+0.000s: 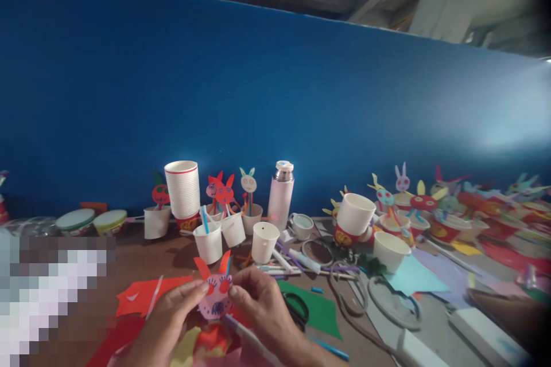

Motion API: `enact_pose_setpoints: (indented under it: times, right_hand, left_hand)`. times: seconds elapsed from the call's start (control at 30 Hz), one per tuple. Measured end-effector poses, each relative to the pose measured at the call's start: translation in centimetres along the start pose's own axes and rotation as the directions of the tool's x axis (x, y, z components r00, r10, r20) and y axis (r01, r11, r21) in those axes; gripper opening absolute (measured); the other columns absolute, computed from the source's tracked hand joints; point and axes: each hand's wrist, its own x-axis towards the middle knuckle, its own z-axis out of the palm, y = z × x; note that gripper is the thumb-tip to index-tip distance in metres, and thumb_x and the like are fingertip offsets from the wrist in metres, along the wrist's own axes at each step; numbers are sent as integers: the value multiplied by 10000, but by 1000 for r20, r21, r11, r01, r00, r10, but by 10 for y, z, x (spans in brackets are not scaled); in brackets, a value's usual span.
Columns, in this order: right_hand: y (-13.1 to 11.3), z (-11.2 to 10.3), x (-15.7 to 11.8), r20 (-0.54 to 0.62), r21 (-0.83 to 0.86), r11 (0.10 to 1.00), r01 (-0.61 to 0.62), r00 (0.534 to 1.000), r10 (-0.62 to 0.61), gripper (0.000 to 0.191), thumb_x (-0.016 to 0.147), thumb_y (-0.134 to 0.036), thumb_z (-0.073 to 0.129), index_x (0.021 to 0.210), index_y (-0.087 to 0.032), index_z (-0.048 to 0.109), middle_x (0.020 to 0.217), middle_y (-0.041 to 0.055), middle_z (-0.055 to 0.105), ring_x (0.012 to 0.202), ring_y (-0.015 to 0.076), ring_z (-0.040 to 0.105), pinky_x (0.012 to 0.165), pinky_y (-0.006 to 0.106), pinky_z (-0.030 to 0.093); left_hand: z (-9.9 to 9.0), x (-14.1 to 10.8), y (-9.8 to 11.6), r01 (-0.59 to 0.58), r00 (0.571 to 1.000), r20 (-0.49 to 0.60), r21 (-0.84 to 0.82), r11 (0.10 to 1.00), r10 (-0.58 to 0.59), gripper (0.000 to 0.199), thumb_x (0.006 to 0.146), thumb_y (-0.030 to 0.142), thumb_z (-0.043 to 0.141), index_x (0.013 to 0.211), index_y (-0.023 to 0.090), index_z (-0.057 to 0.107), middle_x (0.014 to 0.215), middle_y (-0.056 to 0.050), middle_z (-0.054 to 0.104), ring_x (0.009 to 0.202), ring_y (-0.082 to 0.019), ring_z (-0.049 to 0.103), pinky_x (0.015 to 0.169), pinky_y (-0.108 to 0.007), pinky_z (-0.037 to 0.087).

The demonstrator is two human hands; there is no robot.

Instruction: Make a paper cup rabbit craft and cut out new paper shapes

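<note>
Both sides of the pink paper face (216, 300) are pinched by my left hand (174, 311) and right hand (266, 305), above the worktop (144, 262). I seem to be setting its eyes (225, 286); the next move wants light pressure. White cups (210, 249) crowd just beyond; more room shows past the orange paper (144, 292).

Fingers (239, 297) hold a rabbit face (218, 296), apparently paper.
</note>
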Motion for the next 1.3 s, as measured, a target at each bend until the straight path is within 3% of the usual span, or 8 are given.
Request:
enact_pose_setpoints:
  times: [0.1, 0.2, 0.37, 0.6, 0.77, 0.93, 1.3]
  right_hand:
    - [4, 2, 2, -7, 38, 998, -58, 998, 59, 240, 746, -329, 617, 639, -117, 580, 573, -1, 557, 535, 94, 481, 515, 200, 359]
    - [7, 2, 4, -12, 113, 991, -70, 997, 71, 273, 730, -368, 633, 629, -124, 563, 566, -5, 548, 524, 86, 464, 507, 197, 353]
    - [12, 0, 5, -19, 229, 972, -53, 998, 59, 304, 718, -399, 653, 639, -124, 551, 573, -8, 540, 525, 81, 455, 517, 197, 357]
    - [10, 0, 3, 28, 337, 937, -95, 995, 90, 282, 703, -380, 679, 662, -116, 589, 589, -5, 558, 520, 72, 461, 514, 186, 348]
    - [11, 0, 2, 33, 341, 932, -124, 992, 120, 288, 681, -385, 703, 657, -111, 615, 575, -10, 557, 515, 70, 457, 519, 189, 347]
    - [11, 0, 2, 40, 379, 917, -124, 992, 118, 299, 670, -396, 713, 654, -113, 616, 567, -14, 554, 502, 64, 449, 518, 190, 344]
    - [10, 0, 3, 22, 340, 934, -109, 994, 108, 339, 663, -431, 702, 626, -113, 592, 530, -27, 520, 476, 57, 414, 492, 183, 325]
  left_hand:
    - [3, 0, 2, 60, 983, 176, -22, 998, -55, 282, 666, 450, 664, 606, 176, 684, 551, -30, 684, 558, -205, 637, 535, -266, 506]
    - [4, 1, 4, 74, 964, 256, 22, 997, -77, 370, 679, 520, 626, 632, 157, 682, 506, -45, 665, 467, -200, 603, 420, -254, 444]
    - [-3, 6, -5, 10, 987, 160, 18, 1000, -13, 345, 618, 496, 703, 651, 153, 697, 513, -8, 653, 414, -119, 541, 402, -197, 407]
    - [-1, 1, 0, -23, 990, 139, 80, 997, 12, 290, 635, 467, 697, 617, 177, 699, 541, -4, 667, 483, -131, 568, 459, -196, 437]
    - [0, -3, 6, -39, 993, 118, 88, 995, 28, 275, 624, 442, 717, 574, 174, 685, 481, 28, 616, 460, -105, 516, 450, -175, 407]
    - [2, -5, 4, -13, 997, 75, 61, 998, 9, 288, 636, 459, 699, 611, 173, 681, 562, 11, 657, 537, -129, 541, 513, -194, 427]
    - [0, -2, 6, -136, 991, 30, 222, 965, 133, 387, 599, 528, 683, 462, 184, 572, 437, 51, 518, 477, -109, 463, 481, -184, 394]
